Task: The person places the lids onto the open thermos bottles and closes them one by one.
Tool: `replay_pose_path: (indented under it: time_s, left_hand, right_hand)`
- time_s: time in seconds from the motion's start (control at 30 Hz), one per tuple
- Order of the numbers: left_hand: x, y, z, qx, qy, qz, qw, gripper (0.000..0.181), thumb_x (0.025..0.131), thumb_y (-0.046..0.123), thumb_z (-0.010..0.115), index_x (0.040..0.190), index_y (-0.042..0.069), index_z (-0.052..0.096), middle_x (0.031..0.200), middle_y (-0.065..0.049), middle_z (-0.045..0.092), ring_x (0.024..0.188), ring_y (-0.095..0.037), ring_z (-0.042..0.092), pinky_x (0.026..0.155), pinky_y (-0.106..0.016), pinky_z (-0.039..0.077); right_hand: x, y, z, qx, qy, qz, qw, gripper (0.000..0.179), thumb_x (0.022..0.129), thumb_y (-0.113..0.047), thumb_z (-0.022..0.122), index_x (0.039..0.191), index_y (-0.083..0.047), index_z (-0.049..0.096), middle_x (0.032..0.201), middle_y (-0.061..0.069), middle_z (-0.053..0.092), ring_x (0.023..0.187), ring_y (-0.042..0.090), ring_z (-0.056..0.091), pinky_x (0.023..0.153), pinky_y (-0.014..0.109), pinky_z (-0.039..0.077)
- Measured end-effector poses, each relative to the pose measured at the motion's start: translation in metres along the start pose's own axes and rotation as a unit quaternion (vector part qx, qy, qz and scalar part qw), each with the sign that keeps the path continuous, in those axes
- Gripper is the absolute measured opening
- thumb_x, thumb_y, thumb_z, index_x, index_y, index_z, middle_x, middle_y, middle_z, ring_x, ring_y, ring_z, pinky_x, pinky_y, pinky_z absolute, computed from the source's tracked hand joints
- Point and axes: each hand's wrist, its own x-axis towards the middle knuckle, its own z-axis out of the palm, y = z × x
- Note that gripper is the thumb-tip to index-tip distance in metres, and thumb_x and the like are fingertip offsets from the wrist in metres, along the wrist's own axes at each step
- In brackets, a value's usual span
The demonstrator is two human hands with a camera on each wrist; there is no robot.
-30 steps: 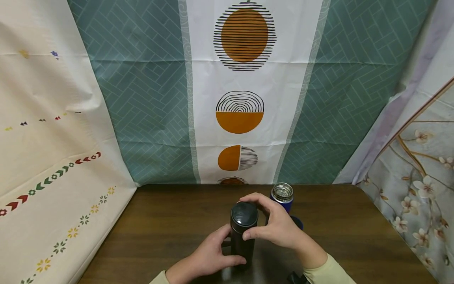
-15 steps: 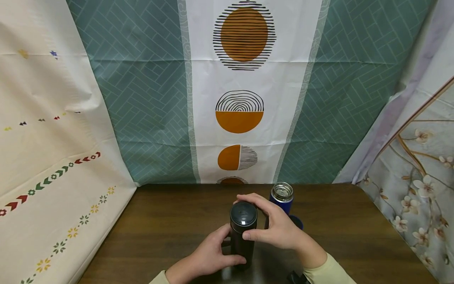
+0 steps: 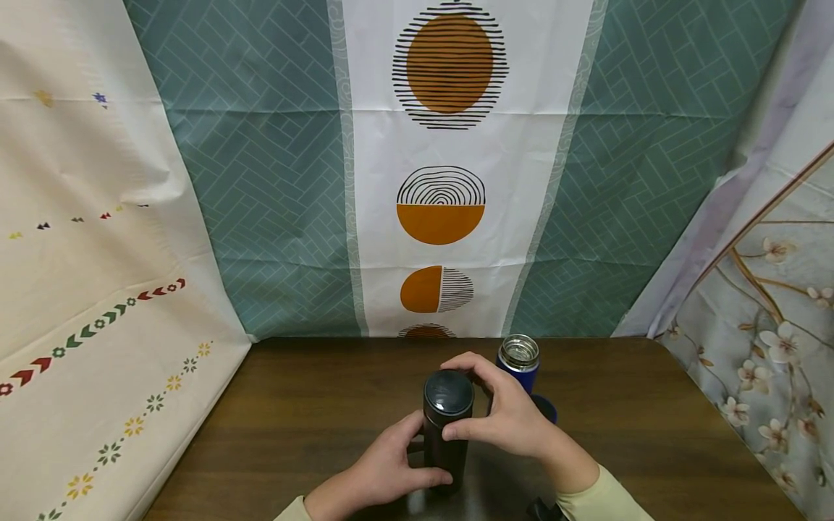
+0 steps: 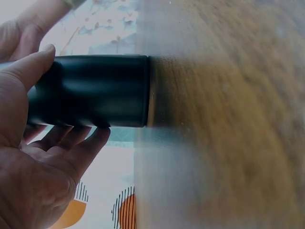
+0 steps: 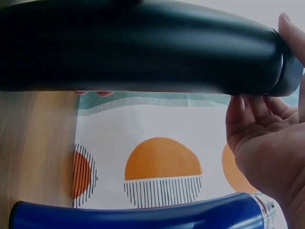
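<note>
A black thermos (image 3: 447, 452) stands upright on the brown table, its shiny black lid (image 3: 449, 391) in place on top. Low on its body, my left hand (image 3: 389, 469) grips it, thumb in front and fingers around the far side. My right hand (image 3: 511, 420) holds the top around the lid, with the thumb near the seam and the fingers behind. In the left wrist view, the base of the thermos (image 4: 105, 90) meets the table. The right wrist view shows a thin seam between the thermos body (image 5: 157, 52) and its lid (image 5: 289, 76).
Behind my right hand stands a blue thermos (image 3: 517, 376) with its steel mouth uncovered. A dark blue round lid (image 3: 545, 408) lies just in front of it, partly hidden. A black object (image 3: 544, 510) shows by my right sleeve. Patterned cloths (image 3: 280, 181) hang behind the table (image 3: 313, 405).
My right fingers shift slightly left at the lid by half a second ago, then back right now. The left hand and the thermos stay in place.
</note>
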Motion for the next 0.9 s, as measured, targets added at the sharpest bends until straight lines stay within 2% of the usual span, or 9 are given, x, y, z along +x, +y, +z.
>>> replay_pose_path:
  time_s: [0.37,0.5,0.6,0.7,0.8,0.9]
  left_hand:
    - [0.0004,0.0005,-0.0006,0.01,0.005,0.002,0.9999,0.071,0.091,0.035,0.096,0.151,0.034,0.057,0.136,0.009,0.07,0.13,-0.015,0.067,0.106,-0.039,0.059]
    - [0.0005,0.0005,-0.001,0.009,0.004,-0.001,1.0,0.071,0.092,0.036,0.096,0.151,0.033,0.057,0.135,0.009,0.07,0.13,-0.015,0.067,0.105,-0.039,0.059]
    - [0.0006,0.0007,-0.0013,0.008,0.002,-0.004,1.0,0.073,0.092,0.037,0.095,0.153,0.033,0.056,0.136,0.009,0.07,0.13,-0.015,0.067,0.105,-0.039,0.059]
    - [0.0007,0.001,-0.0015,0.005,0.0,-0.006,1.0,0.075,0.092,0.038,0.095,0.156,0.034,0.055,0.139,0.009,0.069,0.131,-0.015,0.066,0.105,-0.039,0.059]
    - [0.0007,0.0013,-0.0014,0.001,0.0,-0.009,1.0,0.075,0.093,0.037,0.095,0.156,0.033,0.054,0.14,0.008,0.069,0.132,-0.015,0.066,0.105,-0.038,0.058]
    - [0.0001,0.0017,-0.0009,0.001,0.002,-0.007,1.0,0.075,0.092,0.036,0.095,0.155,0.033,0.055,0.139,0.008,0.069,0.131,-0.015,0.066,0.106,-0.038,0.058]
  right_hand:
    - [0.0009,0.0035,0.0032,-0.008,0.018,-0.004,0.9998,0.079,0.076,-0.013,0.106,0.141,-0.019,0.06,0.132,0.003,0.068,0.117,0.026,0.068,0.105,0.036,0.053]
    - [0.0004,0.0036,0.0031,-0.013,0.011,0.0,0.9999,0.086,0.076,-0.015,0.106,0.148,-0.021,0.058,0.138,0.002,0.067,0.123,0.026,0.067,0.11,0.036,0.052]
    - [-0.0001,0.0043,0.0026,-0.017,-0.004,-0.012,0.9998,0.09,0.081,-0.014,0.102,0.157,-0.022,0.054,0.145,0.001,0.065,0.132,0.026,0.064,0.117,0.035,0.048]
    - [-0.0001,0.0063,0.002,-0.017,-0.022,-0.045,0.9986,0.087,0.088,-0.011,0.093,0.164,-0.018,0.05,0.15,0.004,0.061,0.138,0.027,0.059,0.121,0.036,0.044]
    - [-0.0006,0.0078,0.0014,-0.015,-0.032,-0.069,0.997,0.079,0.093,-0.01,0.085,0.164,-0.015,0.051,0.151,0.007,0.059,0.138,0.027,0.057,0.12,0.036,0.044]
    - [-0.001,0.0071,0.0012,-0.015,-0.029,-0.069,0.997,0.071,0.096,-0.01,0.083,0.161,-0.015,0.055,0.151,0.006,0.059,0.136,0.027,0.057,0.118,0.037,0.046]
